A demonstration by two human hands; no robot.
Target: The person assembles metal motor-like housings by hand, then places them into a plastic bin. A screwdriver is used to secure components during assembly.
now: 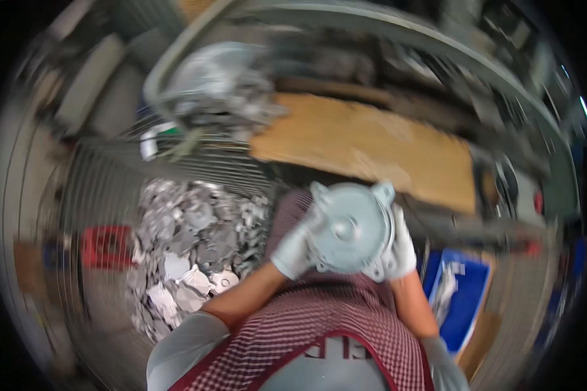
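Between my two gloved hands is a round, light grey metal cover (362, 234) with a raised centre and lugs around its rim. My left hand (300, 246) grips it by the left edge, and the fingers partly go out of sight behind it. On the opposite edge my right hand (402, 246) holds it, with the fingers against the side. The cover's broad face is turned up, in front of my checked apron (293, 319). What lies on its underside is hidden.
To the left, a wire-mesh cage (111, 169) holds a heap of grey metal castings (192, 234). More castings (222, 85) are piled at the back. Ahead lies a yellow-brown board (365, 140). A blue bin (466, 293) stands at the right, a red crate (106, 247) at far left.
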